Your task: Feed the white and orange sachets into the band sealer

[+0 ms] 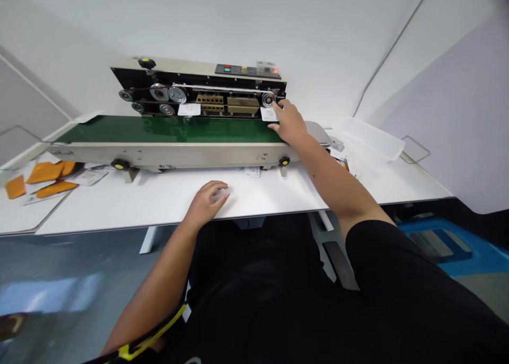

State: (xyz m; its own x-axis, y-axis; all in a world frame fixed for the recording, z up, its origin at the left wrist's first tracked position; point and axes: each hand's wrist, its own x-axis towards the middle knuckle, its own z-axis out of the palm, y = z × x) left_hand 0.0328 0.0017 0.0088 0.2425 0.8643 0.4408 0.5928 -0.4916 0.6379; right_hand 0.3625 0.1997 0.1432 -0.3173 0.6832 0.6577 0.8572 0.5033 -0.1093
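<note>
A band sealing machine stands at the back of the table, with a green conveyor belt in front of it. My right hand is at its right end, thumb and index finger apart, the index fingertip at the right edge of a small white packet. That packet stands upright against the machine's rollers. Further left, another white packet sits in the machine. My left hand hovers over or rests on the table's front part, fingers loosely curved and thumb apart, holding nothing.
Orange pouches and white packets lie in a pile at the table's left. One white packet lies partly under the conveyor. A translucent tray is at the right. A blue plastic bin stands below, right.
</note>
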